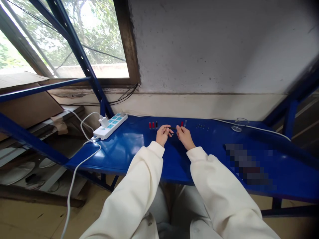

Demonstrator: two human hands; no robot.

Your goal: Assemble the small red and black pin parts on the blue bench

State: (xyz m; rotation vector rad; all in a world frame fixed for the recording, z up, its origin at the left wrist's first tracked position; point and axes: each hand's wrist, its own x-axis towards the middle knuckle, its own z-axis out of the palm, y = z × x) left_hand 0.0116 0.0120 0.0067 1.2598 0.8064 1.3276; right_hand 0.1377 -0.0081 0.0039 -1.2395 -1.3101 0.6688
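Note:
Over the blue table [119, 146], my left hand [163, 134] and my right hand [184, 136] are close together. Between them spans a short, slim black pen-like stick [172, 128]. Its left end is in the fingers of my left hand, and my right hand pinches the other end. Just left of my hands, two small red tubes [152, 125] and one black tube [156, 125] stand in a row. Behind my right hand are a small red piece [181, 123] and a clear tube [185, 123]. Fine detail of the stick is too small to make out.
Several tiny clear pieces [200, 126] lie to the right, and a clear glass [239, 124] stands farther along. A white power strip [109, 127] with a plug and cable is at the left end. A blurred-out dark object [245, 164] lies on the right. Blue frame posts [84, 63] flank the table.

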